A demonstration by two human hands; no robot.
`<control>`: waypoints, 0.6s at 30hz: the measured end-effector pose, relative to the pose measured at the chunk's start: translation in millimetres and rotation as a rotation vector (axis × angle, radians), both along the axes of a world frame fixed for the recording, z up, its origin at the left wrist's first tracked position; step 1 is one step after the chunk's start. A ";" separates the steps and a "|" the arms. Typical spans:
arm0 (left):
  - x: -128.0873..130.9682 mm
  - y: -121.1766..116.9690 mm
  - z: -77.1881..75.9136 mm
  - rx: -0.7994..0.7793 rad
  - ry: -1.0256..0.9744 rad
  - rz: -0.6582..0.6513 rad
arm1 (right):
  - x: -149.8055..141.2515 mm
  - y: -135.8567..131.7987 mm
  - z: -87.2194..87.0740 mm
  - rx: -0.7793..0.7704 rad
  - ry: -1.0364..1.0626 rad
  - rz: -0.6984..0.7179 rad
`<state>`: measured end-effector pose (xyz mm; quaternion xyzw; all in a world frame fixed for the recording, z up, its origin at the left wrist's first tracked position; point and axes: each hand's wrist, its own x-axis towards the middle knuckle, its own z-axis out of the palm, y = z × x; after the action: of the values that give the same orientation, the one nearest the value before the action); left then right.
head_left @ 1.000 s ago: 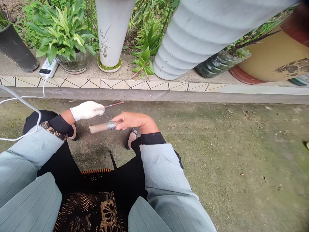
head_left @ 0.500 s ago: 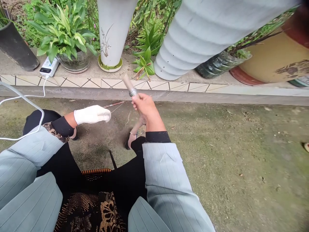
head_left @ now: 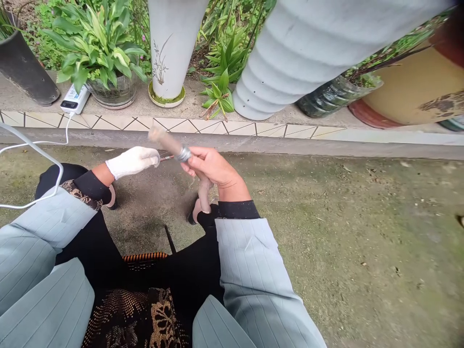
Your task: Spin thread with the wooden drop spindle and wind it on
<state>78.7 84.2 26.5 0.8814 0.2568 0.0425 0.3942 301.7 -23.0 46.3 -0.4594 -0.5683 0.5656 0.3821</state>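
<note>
My right hand (head_left: 212, 168), bare, is closed round a brown wooden stick (head_left: 166, 141) with a band of thin grey wire (head_left: 184, 154) wound round it. The stick's top end points up and to the left; its lower end sticks out below my fist. My left hand (head_left: 132, 161), in a white glove, is pinched shut close to the wound band, apparently on the thin wire, which is too fine to see clearly. A thin reddish rod (head_left: 166, 156) lies on the ground just behind my hands.
A tiled kerb (head_left: 253, 129) runs across ahead, with potted plants, a white vase (head_left: 170, 48), a big ribbed white pot (head_left: 300, 53) and a white power bank (head_left: 74, 99) with a cable (head_left: 32, 150). Mossy concrete ground (head_left: 344, 232) spreads to the right. My knees and feet are below.
My right hand has swung the stick from level, to upright, to leaning up-left, turning it. My gloved left hand stayed near the same spot, pinched shut.
</note>
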 end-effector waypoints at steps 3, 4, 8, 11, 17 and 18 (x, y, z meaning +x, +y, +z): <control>5.4 -8.5 1.0 -0.051 0.018 -0.161 | 6.0 7.0 -9.5 0.057 0.007 -0.354; 7.2 -10.9 1.4 -0.058 0.019 -0.211 | 7.7 9.8 -14.2 0.051 -0.024 -0.436; 10.6 -16.5 2.7 -0.035 0.032 -0.356 | 15.1 16.9 -30.1 -0.028 -0.237 -0.579; 8.9 -16.5 3.3 0.043 0.041 -0.423 | 16.7 16.4 -33.8 -0.086 -0.589 -0.512; 2.0 -6.5 1.8 0.307 0.080 -0.253 | 3.0 8.7 -29.3 -0.293 -0.870 0.236; 1.2 -4.4 1.3 0.315 0.084 -0.223 | 0.8 7.0 -27.1 -0.348 -0.768 0.391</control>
<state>80.0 79.8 27.8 0.9561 0.1642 0.0015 0.2428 302.5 -16.0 19.2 -0.5770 -0.6412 0.5031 -0.0528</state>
